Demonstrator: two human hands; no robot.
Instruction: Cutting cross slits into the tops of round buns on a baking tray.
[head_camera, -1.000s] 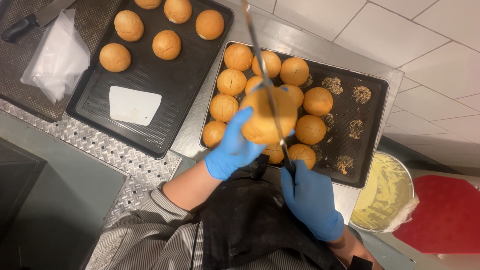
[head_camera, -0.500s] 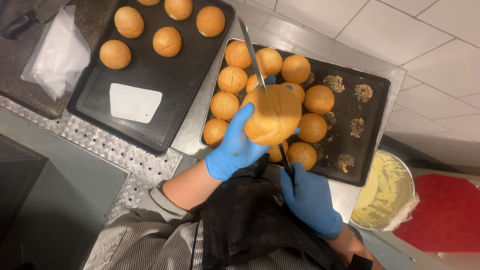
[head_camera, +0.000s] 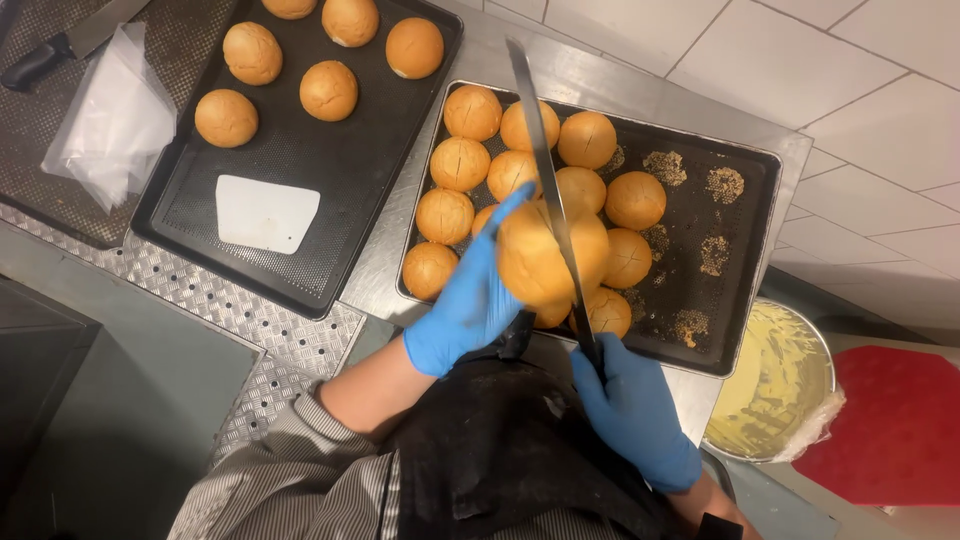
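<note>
The left hand (head_camera: 470, 305) grips a bun (head_camera: 545, 255) above the tray (head_camera: 745, 250); the right hand (head_camera: 630, 410) clamps the knife (head_camera: 545, 165), whose blade has slid deeper since a moment ago, mid-slice.

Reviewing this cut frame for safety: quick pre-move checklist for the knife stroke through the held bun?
1. Left hand has a grip on the bun: ok.
2. Right hand wraps the knife handle: ok.
3. Knife blade lies across the bun: ok.
4. Left fingertips clear of the edge: cannot tell, the index finger lies close.
5. Bun held over the right tray: ok.
6. Cut depth: cannot tell.
</note>
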